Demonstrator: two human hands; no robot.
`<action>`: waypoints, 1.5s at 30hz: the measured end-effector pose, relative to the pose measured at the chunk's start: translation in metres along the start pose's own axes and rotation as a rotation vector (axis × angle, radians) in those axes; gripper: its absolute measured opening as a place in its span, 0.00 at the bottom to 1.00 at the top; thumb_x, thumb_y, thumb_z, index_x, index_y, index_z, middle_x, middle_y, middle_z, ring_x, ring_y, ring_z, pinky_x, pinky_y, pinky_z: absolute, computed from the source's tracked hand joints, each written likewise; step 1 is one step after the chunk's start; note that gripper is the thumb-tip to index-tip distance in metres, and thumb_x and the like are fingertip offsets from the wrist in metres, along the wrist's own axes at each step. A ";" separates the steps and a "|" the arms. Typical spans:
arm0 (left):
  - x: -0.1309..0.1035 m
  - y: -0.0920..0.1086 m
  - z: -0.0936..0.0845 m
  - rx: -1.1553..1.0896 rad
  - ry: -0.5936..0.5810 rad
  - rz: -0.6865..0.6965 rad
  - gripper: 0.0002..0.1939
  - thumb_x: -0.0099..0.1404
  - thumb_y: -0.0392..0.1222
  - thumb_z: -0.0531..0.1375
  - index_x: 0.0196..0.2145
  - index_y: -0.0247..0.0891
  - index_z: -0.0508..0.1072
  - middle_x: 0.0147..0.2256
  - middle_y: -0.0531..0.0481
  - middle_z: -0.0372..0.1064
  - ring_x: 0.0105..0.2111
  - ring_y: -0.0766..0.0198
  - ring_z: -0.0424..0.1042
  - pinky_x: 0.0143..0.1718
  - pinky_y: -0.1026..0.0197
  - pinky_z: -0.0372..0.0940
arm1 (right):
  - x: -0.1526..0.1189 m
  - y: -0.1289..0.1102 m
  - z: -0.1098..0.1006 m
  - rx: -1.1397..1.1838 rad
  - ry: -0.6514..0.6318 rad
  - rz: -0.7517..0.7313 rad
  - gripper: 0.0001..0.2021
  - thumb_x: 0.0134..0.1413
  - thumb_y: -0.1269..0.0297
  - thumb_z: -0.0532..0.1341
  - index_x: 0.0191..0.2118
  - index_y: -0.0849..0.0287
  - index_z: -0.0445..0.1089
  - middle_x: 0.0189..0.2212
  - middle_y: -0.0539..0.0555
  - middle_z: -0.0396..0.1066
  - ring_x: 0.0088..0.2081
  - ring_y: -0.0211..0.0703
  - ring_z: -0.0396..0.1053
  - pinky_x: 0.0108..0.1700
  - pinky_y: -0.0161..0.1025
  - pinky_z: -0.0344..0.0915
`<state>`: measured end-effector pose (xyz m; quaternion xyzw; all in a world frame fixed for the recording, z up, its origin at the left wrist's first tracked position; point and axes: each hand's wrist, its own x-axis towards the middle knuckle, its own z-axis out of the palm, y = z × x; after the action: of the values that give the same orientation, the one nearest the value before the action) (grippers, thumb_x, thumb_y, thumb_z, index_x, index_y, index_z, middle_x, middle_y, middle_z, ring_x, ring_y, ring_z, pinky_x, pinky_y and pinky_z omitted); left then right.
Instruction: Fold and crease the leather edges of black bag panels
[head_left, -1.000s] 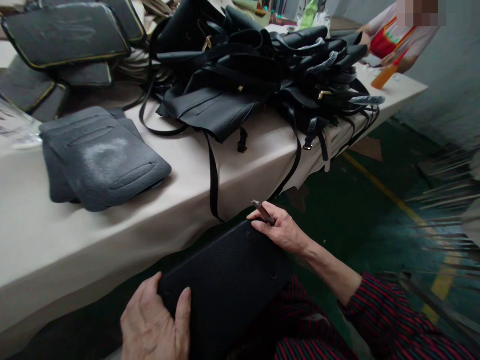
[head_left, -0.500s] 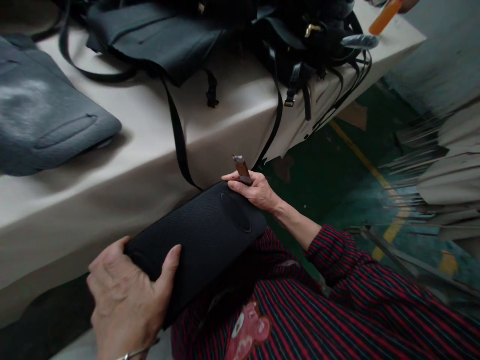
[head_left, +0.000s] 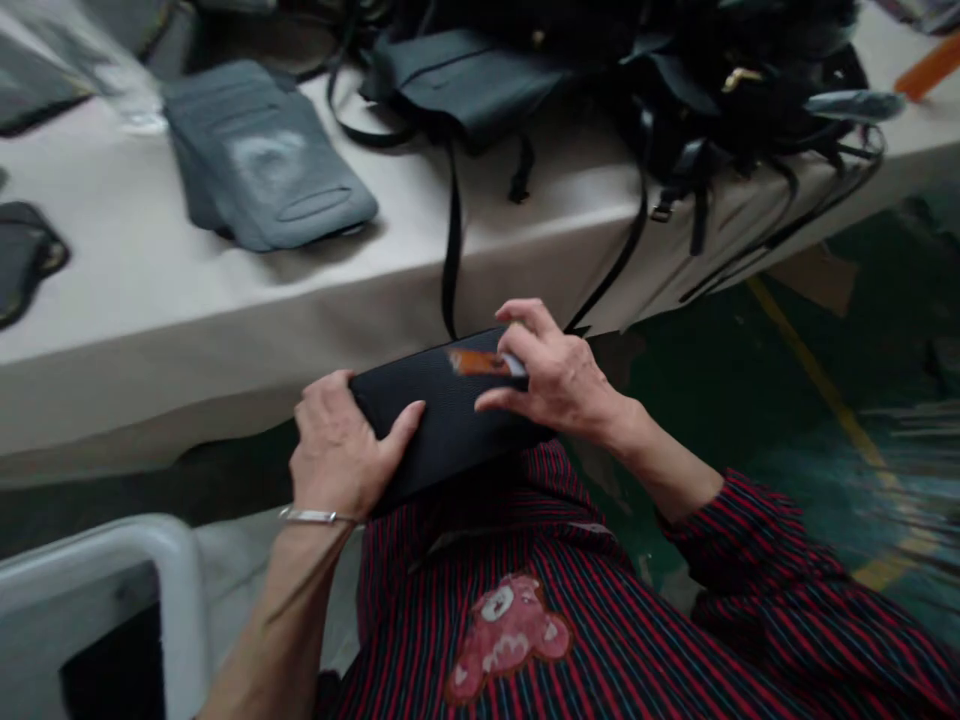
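The black panel (head_left: 442, 435) lies just below centre, toward six o'clock, over the lap. At eight o'clock the left hand (head_left: 337, 455) grasps its left end, thumb on top. At three o'clock the right hand (head_left: 566, 380) grips a blurred orange-brown tool (head_left: 476, 362) above the panel's right part; whether its fingers also touch the panel, I cannot tell. Further out at eight o'clock, a white-rimmed bin (head_left: 178, 575) has a black piece (head_left: 116, 665) in it. On the table (head_left: 397, 245), black bags (head_left: 600, 60) heap from eleven to two o'clock, contents hidden. Grey panels (head_left: 262, 165) lie stacked at ten.
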<state>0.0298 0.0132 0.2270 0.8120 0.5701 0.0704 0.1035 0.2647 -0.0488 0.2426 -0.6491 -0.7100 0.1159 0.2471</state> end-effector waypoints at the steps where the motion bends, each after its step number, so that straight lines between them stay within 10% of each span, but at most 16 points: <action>1: 0.001 -0.001 0.001 0.000 0.011 -0.007 0.41 0.60 0.68 0.51 0.56 0.29 0.56 0.52 0.33 0.58 0.52 0.41 0.60 0.52 0.41 0.62 | 0.002 -0.014 0.001 -0.020 -0.120 -0.105 0.29 0.47 0.42 0.65 0.45 0.63 0.65 0.62 0.66 0.50 0.48 0.57 0.68 0.41 0.45 0.68; 6: 0.005 -0.013 0.005 -0.025 0.020 -0.020 0.41 0.60 0.66 0.53 0.56 0.27 0.56 0.53 0.32 0.57 0.53 0.43 0.60 0.52 0.46 0.62 | 0.023 -0.057 0.023 -0.036 -0.455 -0.358 0.36 0.35 0.46 0.73 0.49 0.59 0.64 0.67 0.72 0.35 0.43 0.60 0.73 0.40 0.49 0.68; 15: 0.007 -0.026 0.006 -0.367 0.072 -0.022 0.38 0.59 0.57 0.58 0.57 0.29 0.54 0.56 0.33 0.54 0.56 0.43 0.55 0.56 0.43 0.58 | 0.047 -0.074 0.027 -0.213 -0.546 -0.288 0.35 0.33 0.45 0.72 0.49 0.54 0.66 0.67 0.66 0.39 0.41 0.59 0.73 0.38 0.51 0.69; 20: -0.045 -0.033 0.025 -0.992 0.284 -0.216 0.37 0.59 0.47 0.61 0.60 0.35 0.50 0.58 0.37 0.53 0.59 0.53 0.57 0.62 0.48 0.54 | 0.048 -0.080 0.031 -0.312 -0.538 -0.285 0.45 0.31 0.41 0.71 0.57 0.53 0.61 0.66 0.67 0.40 0.42 0.64 0.73 0.37 0.56 0.70; 26: -0.100 -0.014 0.046 -1.235 0.340 -0.506 0.33 0.61 0.51 0.61 0.59 0.40 0.54 0.56 0.41 0.56 0.57 0.54 0.60 0.59 0.47 0.57 | 0.050 -0.083 0.030 -0.381 -0.566 -0.346 0.50 0.35 0.43 0.71 0.65 0.39 0.51 0.67 0.64 0.36 0.45 0.67 0.72 0.39 0.58 0.71; 36: -0.091 -0.021 0.036 -1.283 0.404 -0.552 0.16 0.67 0.47 0.53 0.51 0.40 0.62 0.49 0.44 0.61 0.51 0.57 0.63 0.56 0.49 0.58 | 0.050 -0.088 0.030 -0.404 -0.587 -0.338 0.48 0.36 0.43 0.71 0.65 0.40 0.51 0.68 0.63 0.34 0.46 0.67 0.72 0.42 0.58 0.71; 41: -0.072 -0.037 0.015 -1.239 0.266 -0.574 0.17 0.59 0.37 0.56 0.47 0.40 0.64 0.42 0.48 0.66 0.43 0.58 0.68 0.49 0.50 0.63 | 0.046 -0.087 0.034 -0.419 -0.526 -0.340 0.31 0.57 0.53 0.61 0.65 0.37 0.52 0.68 0.62 0.34 0.38 0.54 0.75 0.38 0.52 0.73; 45: -0.034 -0.045 -0.002 -0.919 0.289 -0.166 0.28 0.58 0.28 0.48 0.56 0.39 0.60 0.59 0.44 0.58 0.61 0.58 0.55 0.62 0.50 0.52 | 0.032 -0.081 0.044 -0.385 -0.436 -0.350 0.29 0.59 0.62 0.57 0.65 0.42 0.52 0.69 0.64 0.34 0.32 0.45 0.74 0.31 0.44 0.71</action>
<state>-0.0238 -0.0040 0.2181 0.6162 0.5513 0.4182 0.3761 0.1710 -0.0209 0.2511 -0.5122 -0.8556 0.0716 -0.0214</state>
